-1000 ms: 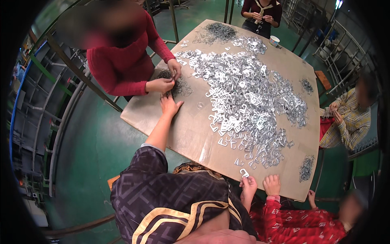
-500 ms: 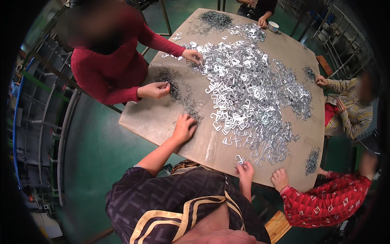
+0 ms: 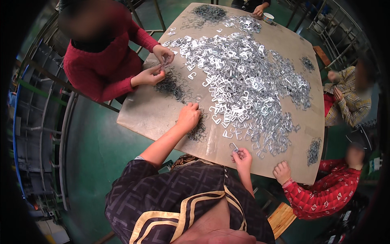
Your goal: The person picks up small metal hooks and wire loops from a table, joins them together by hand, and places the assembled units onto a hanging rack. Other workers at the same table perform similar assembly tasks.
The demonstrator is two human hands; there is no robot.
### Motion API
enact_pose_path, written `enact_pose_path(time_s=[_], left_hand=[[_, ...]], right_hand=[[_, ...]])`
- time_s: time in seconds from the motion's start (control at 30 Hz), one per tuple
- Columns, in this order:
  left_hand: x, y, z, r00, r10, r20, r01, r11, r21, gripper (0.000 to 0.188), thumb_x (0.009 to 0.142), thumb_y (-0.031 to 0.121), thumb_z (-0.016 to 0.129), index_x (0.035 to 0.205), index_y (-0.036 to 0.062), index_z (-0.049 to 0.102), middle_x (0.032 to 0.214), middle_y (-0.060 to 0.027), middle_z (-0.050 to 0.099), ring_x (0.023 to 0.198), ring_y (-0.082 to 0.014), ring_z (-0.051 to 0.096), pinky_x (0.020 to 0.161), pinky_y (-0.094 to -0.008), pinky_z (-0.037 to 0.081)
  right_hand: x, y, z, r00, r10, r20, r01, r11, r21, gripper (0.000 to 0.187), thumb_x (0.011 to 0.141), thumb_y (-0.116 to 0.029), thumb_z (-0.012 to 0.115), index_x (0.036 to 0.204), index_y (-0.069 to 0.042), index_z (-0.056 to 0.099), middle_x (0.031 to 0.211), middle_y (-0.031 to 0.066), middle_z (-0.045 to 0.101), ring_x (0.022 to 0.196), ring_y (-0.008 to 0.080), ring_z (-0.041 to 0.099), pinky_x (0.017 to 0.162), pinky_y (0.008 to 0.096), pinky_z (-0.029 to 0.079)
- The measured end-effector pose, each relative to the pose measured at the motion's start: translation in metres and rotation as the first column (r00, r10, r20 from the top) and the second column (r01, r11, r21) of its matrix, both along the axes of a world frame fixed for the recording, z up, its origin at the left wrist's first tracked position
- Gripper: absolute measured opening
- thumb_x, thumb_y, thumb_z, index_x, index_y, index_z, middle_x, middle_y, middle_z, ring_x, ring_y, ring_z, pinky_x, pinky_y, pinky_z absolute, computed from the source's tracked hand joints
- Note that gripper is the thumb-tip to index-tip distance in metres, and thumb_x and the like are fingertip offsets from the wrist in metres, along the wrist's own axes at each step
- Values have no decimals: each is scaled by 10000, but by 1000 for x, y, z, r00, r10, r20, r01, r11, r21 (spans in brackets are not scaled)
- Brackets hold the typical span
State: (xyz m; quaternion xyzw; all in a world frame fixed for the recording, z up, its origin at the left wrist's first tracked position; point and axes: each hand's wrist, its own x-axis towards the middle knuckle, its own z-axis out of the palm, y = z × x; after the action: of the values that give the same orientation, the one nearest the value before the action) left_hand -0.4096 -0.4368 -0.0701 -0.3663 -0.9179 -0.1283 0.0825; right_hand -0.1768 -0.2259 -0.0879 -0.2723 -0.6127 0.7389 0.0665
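Observation:
My right hand (image 3: 243, 157) is near the table's front edge, thumb and fingers closed on a silver metal hook (image 3: 233, 147) whose curved end points away from me. To the left, my left hand (image 3: 189, 117) rests low over the table with its fingers curled together. What its fingertips hold, if anything, is too small to make out. Beside and partly under it lies a small pile of thin grey wire pieces (image 3: 198, 132). Beyond my hands spreads a big heap of silver metal hooks (image 3: 239, 81), several lying loose at its near edge.
A person in a red sweater (image 3: 97, 69) works at the left beside a darker wire pile (image 3: 172, 86). Another person's hand (image 3: 282, 172) rests on the table (image 3: 162, 118) close to my right hand. More people sit at the right and far sides. A cup (image 3: 268, 18) stands at the far edge.
My left hand has moved up and right, uncovering wire pieces below it. My right hand has tilted the hook and shifted slightly away. The red-sweatered person's hands have come together.

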Motion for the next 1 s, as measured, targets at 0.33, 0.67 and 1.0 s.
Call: enact_pose_path(time_s=[0.33,0.67,1.0], left_hand=[[-1,8,-1,989,-77,-129,76,997,-14,167,799,137,553,731,45,675,1162,-89,549,1160,-273,457,1006,-535,284],[7,-5,19,835,-15,549,-181,936,301,105,848,137,658,842,38,625,1024,-52,609,961,-219,538,867,-384,407],[95,29,65,50,-606,794,-348,735,582,81,927,72,579,962,1,563,857,-60,654,724,-96,583,692,-240,480]], right_hand=[[-10,-8,9,999,0,-45,3,997,80,101,847,-5,674,872,39,587,743,47,643,615,74,594,540,214,502],[-7,-8,9,998,-13,-59,18,996,87,92,844,-4,677,858,34,595,720,38,641,596,68,591,538,209,488],[1,-18,39,999,-23,-47,31,983,181,89,828,-24,698,819,32,629,667,26,651,579,66,615,534,209,480]])
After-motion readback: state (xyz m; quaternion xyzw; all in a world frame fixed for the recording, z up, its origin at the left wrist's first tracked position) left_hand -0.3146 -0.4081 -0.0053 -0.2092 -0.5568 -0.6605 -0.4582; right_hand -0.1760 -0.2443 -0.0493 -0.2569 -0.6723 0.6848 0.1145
